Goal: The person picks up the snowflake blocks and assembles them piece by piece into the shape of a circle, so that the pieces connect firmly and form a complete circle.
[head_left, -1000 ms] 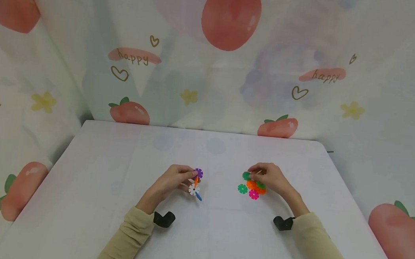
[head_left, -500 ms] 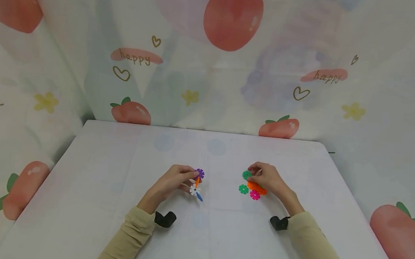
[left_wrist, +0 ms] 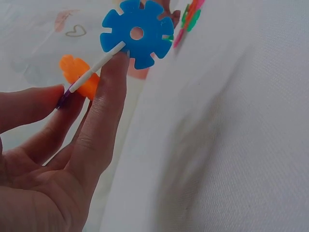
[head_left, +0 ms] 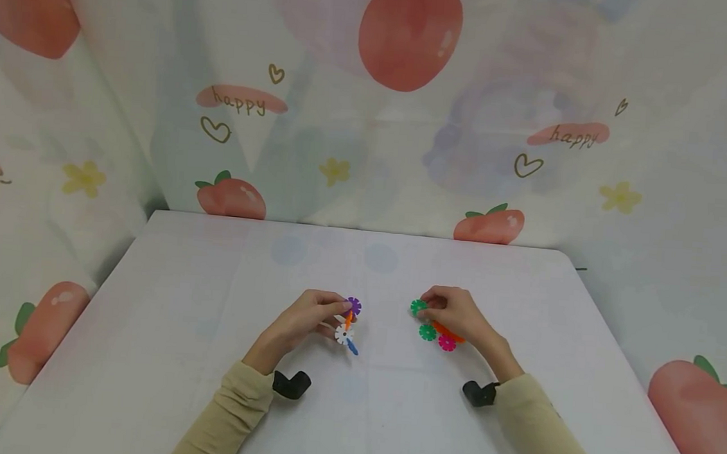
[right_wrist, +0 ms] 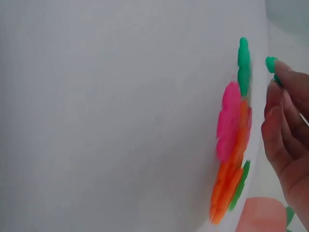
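Kinda dim, flat light tbh. Soft long shadow [left_wrist: 193, 140] on the counter [left_wrist: 270, 145], left wrist view; plastic pieces [right_wrist: 229, 121] look pretty fuzzy in the right one.

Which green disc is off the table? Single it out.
The green disc pinched by the right hand; the other green discs lie in the pile.

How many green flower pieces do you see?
3: a pinched green piece in the right hand, a flat green piece beside a pink one, a lighter green piece beside orange pieces. More may be hidden.
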The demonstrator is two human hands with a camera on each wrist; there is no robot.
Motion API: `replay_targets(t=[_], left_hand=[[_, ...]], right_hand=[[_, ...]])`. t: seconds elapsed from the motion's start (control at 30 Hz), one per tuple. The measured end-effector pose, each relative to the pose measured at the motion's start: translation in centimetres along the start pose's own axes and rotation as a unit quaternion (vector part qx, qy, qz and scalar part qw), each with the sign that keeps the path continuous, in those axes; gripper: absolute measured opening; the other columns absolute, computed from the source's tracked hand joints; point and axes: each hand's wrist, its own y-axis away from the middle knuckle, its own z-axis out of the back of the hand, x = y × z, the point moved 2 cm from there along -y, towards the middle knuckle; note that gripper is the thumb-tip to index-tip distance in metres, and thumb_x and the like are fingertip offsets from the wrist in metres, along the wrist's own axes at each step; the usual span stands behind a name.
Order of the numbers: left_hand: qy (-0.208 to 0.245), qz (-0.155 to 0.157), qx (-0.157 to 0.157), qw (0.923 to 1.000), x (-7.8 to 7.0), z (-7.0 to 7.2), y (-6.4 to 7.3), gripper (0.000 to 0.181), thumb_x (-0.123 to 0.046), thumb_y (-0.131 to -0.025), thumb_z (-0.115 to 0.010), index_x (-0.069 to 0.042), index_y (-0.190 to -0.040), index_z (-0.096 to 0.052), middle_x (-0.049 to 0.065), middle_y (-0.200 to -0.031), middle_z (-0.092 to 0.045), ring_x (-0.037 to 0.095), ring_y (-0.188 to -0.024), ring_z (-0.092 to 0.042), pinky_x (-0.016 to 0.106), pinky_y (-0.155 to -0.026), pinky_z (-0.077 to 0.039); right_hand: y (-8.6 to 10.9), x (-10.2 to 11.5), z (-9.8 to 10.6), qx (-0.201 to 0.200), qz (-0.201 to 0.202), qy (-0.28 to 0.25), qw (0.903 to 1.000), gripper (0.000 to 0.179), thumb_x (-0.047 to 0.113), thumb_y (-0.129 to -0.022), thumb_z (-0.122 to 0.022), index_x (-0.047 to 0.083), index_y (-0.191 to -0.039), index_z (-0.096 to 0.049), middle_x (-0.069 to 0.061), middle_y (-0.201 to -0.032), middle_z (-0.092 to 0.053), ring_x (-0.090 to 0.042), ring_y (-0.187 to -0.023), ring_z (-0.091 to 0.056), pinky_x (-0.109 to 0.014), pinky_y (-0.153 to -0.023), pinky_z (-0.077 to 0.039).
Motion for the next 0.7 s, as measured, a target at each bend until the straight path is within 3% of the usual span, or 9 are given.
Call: replay_targets(t=[0.23, 0.5, 0.7], left_hand=[[0.004, 0.001, 0.002, 1.0000, 0.2, -0.1, 0.0, 0.027, -0.023, -0.103, -0.063, 0.002, -0.112, -0.071, 0.007, -0.101, -0.074, 0.016, -0.080, -0.066, 0.030, -0.070, -0.062], [0.000, -0.007, 0.014, 0.9999, 0.7, -0.1, -0.3, 0.031, -0.025, -0.104, -0.063, 0.003, -0.116, -0.072, 0.013, -0.110, -0.077, 0.015, -0.080, -0.067, 0.029, -0.071, -0.062], [0.006, -0.004, 0.015, 0.9999, 0.7, -0.2, -0.2, 0.033, -0.025, -0.103, -0.064, 0.003, -0.117, -0.072, 0.014, -0.110, -0.077, 0.015, -0.078, -0.068, 0.028, -0.070, -0.061]], right_hand=[[0.0, 1.9, -1.1, 0.017, 0.017, -0.093, 0.9954, 0.014, 0.011, -0.092, -0.077, 0.005, -0.105, -0.074, -0.007, -0.089, -0.074, -0.020, -0.077, -0.073, -0.026, -0.073, -0.062], [-0.2, 4.5, -2.2, 0.019, 0.053, -0.101, 0.9933, 0.016, 0.012, -0.093, -0.077, 0.009, -0.109, -0.077, -0.005, -0.098, -0.077, -0.014, -0.082, -0.075, -0.028, -0.083, -0.062], [-0.6, 6.1, -2.7, 0.027, 0.075, -0.154, 0.9849, 0.014, 0.009, -0.093, -0.076, 0.006, -0.106, -0.078, -0.011, -0.097, -0.078, -0.024, -0.083, -0.078, -0.035, -0.080, -0.063]])
